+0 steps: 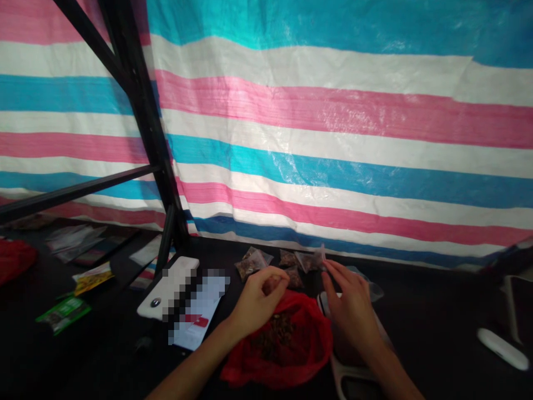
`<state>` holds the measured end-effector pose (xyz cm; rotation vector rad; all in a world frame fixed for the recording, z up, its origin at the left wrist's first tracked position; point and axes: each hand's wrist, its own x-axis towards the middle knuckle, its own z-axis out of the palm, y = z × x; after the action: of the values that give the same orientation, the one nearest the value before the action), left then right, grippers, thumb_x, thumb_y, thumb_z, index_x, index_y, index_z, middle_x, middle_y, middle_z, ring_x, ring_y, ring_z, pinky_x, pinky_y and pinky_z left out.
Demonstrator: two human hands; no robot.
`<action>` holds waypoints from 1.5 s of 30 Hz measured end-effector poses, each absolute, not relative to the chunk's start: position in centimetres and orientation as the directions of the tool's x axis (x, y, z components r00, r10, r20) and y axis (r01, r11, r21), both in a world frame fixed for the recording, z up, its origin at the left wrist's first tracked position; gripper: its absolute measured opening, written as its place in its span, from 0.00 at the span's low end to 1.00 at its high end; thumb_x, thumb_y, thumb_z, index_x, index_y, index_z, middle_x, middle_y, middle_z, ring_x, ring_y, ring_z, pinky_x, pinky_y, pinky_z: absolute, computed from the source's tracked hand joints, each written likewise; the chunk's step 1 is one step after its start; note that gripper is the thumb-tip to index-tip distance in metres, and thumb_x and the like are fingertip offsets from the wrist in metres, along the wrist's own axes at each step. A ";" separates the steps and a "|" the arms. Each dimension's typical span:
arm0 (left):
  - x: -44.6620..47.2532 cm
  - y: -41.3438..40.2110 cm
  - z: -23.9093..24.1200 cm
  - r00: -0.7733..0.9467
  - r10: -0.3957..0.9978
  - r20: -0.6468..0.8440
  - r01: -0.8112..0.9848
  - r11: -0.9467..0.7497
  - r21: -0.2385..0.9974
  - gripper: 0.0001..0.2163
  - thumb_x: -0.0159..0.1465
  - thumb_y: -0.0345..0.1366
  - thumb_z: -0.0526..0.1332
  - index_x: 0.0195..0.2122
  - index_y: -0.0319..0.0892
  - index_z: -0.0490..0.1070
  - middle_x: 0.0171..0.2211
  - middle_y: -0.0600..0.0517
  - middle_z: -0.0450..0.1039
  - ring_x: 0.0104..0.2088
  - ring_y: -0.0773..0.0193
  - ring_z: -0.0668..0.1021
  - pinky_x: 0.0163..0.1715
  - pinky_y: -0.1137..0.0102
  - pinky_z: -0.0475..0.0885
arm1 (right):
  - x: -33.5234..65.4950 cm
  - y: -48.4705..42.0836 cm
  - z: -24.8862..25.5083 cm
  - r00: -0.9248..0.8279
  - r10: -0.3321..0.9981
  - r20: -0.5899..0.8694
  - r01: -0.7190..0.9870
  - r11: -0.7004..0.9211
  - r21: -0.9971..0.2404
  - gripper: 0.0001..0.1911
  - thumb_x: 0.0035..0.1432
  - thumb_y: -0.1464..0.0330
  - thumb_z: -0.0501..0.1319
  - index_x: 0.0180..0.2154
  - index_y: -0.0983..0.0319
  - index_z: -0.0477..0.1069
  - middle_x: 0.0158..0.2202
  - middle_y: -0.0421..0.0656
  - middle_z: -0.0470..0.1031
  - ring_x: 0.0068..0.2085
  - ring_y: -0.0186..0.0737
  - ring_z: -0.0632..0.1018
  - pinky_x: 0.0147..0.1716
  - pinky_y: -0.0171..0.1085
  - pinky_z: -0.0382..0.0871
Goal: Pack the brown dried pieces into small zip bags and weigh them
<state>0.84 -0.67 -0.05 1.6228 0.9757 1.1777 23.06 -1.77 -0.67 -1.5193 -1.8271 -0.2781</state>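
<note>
A red plastic bag (310, 339) lies open on the dark table, with brown dried bits inside. My left hand (260, 297) hovers over its far edge, fingers curled in a pinch; what they hold is hidden. My right hand (350, 305) sits just right of the bag. Its thumb and fingers pinch a small clear packet (318, 258) by its top. Behind both hands lie several small clear packets (252, 262) filled with the same brown stuff.
A white flat device (169, 289) and a white paper (200, 316) lie left of the bag. Green and yellow sachets (64, 314) lie at the far left. A black metal frame (144, 128) stands against the striped tarp (333, 122). A white object (502, 347) lies at right.
</note>
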 end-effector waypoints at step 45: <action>0.4 -0.6 -0.3 0.512 0.821 0.254 0.129 -0.366 0.922 0.13 0.69 0.38 0.59 0.32 0.39 0.77 0.31 0.51 0.74 0.33 0.65 0.73 0.35 0.72 0.67 | 19.8 -4.4 1.1 -0.408 0.681 0.608 0.736 0.639 -0.222 0.11 0.70 0.70 0.54 0.46 0.56 0.75 0.39 0.41 0.83 0.39 0.42 0.80 0.41 0.42 0.65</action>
<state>0.37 -0.56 -0.27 1.8117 0.7927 0.9208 19.76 -4.36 1.14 -1.0995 -2.1786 -0.1047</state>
